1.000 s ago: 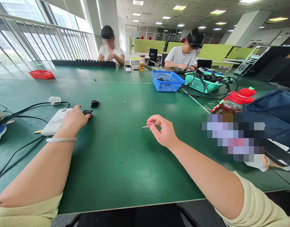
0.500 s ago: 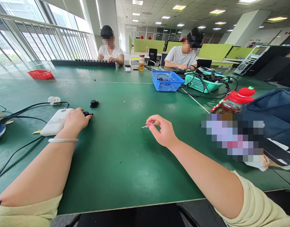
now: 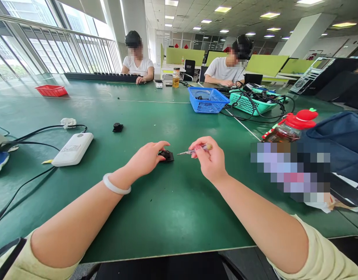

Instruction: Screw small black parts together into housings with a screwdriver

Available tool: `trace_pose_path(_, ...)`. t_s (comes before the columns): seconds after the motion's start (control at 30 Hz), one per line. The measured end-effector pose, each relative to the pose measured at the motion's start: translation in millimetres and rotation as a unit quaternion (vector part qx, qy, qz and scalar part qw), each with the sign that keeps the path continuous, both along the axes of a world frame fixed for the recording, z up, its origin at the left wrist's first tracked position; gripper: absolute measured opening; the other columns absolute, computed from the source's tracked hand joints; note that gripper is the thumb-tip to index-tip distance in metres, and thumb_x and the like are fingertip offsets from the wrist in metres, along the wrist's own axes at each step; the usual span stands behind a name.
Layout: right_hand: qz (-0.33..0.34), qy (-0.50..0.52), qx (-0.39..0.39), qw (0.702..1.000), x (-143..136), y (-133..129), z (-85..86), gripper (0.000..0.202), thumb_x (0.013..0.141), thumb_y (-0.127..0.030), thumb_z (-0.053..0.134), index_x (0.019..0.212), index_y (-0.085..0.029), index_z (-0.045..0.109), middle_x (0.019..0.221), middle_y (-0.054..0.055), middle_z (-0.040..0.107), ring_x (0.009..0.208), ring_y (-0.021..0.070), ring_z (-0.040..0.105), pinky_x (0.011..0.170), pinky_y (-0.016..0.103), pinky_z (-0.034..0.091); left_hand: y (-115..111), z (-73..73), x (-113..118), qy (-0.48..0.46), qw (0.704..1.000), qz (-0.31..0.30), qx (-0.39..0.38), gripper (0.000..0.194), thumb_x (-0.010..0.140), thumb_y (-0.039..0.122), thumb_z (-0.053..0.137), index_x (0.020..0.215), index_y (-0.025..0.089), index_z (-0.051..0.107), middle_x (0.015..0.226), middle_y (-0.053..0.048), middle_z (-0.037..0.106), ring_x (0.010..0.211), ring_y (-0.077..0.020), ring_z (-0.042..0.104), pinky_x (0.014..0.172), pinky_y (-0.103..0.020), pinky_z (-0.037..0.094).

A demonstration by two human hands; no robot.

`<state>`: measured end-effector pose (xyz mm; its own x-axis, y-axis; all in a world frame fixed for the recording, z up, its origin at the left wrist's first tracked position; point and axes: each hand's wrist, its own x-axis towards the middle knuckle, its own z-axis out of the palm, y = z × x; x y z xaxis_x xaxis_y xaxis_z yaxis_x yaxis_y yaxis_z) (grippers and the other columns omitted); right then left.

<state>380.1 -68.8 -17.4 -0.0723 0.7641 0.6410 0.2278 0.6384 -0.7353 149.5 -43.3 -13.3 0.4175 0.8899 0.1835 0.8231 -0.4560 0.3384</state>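
Note:
Near the middle of the green table (image 3: 173, 217), my left hand (image 3: 146, 158) grips a small black part (image 3: 167, 156) between thumb and fingers; its exact kind is too small to make out. My right hand (image 3: 210, 159) is closed around a screwdriver (image 3: 193, 150) with a clear handle and a thin metal shaft. The screwdriver's tip points left toward the black part, a short gap away from it. A second small black part (image 3: 118, 127) lies on the table, farther off to the left.
At left lie a white power bank (image 3: 73, 149), black cables and a crumpled tissue (image 3: 68, 123). A red tray (image 3: 51, 90), blue basket (image 3: 208, 100) and teal basket (image 3: 251, 104) stand farther back. A red-lidded bottle (image 3: 290, 126) is at right. Two people sit across the table.
My left hand has moved right from beside the power bank to the middle, bringing the small black part along. My right hand, with the screwdriver, has shifted slightly right.

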Motion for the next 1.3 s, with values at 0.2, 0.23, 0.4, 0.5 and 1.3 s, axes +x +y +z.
trace_pose_path(0.2, 0.061, 0.017, 0.022, 0.998, -1, -9, 1.9, 0.01, 0.096, -0.029, 0.049, 0.091, -0.023, 0.056, 0.083, 0.002, 0.066, 0.065, 0.0138, 0.06, 0.063, 0.03, 0.052, 2, -7.4, 9, -0.073, 0.993, -0.067, -0.061, 0.041, 0.089, 0.03, 0.055, 0.129, 0.025, 0.054, 0.114, -0.005, 0.072, 0.106, -0.0254, 0.067, 0.097, -0.042, 0.051)
trace_pose_path(0.23, 0.066, -0.001, 0.023, 0.998, -1, -10, 1.4, 0.01, 0.096, -0.028, 0.048, 0.091, -0.023, 0.056, 0.083, 0.002, 0.066, 0.065, 0.0141, 0.059, 0.063, 0.031, 0.052, 2, -8.4, 9, -0.084, 0.992, -0.071, -0.064, 0.041, 0.089, 0.032, 0.055, 0.129, 0.025, 0.054, 0.115, -0.006, 0.072, 0.106, -0.0254, 0.067, 0.097, -0.042, 0.051)
trace_pose_path(0.4, 0.07, -0.073, 0.043, 0.994, -4, -14, 0.4, 0.008, 0.093, -0.023, 0.048, 0.091, -0.023, 0.056, 0.082, 0.002, 0.066, 0.064, 0.014, 0.059, 0.063, 0.031, 0.051, 2, -11.6, 7, -0.102, 0.989, -0.068, -0.083, 0.049, 0.084, 0.039, 0.063, 0.131, 0.026, 0.052, 0.118, -0.006, 0.072, 0.109, -0.0263, 0.067, 0.098, -0.042, 0.051)
trace_pose_path(0.5, 0.074, -0.093, 0.066, 0.991, -5, -15, 1.4, 0.008, 0.091, -0.019, 0.048, 0.092, -0.023, 0.055, 0.079, 0.002, 0.066, 0.064, 0.014, 0.06, 0.061, 0.029, 0.051, 3, -12.0, 6, -0.09, 0.991, -0.053, -0.083, 0.051, 0.083, 0.04, 0.065, 0.13, 0.026, 0.053, 0.117, -0.006, 0.072, 0.11, -0.0275, 0.066, 0.098, -0.044, 0.051)
trace_pose_path(1.3, 0.17, -0.403, 0.28, 0.855, -27, -18, -10.2, 0.015, 0.09, -0.032, 0.058, 0.078, -0.023, 0.056, 0.079, 0.004, 0.066, 0.066, 0.0158, 0.057, 0.064, 0.03, 0.048, 6, -21.6, 7, -0.06, 0.996, -0.055, -0.048, 0.044, 0.082, 0.032, 0.059, 0.126, 0.023, 0.06, 0.114, -0.007, 0.07, 0.106, -0.0272, 0.063, 0.095, -0.043, 0.051)
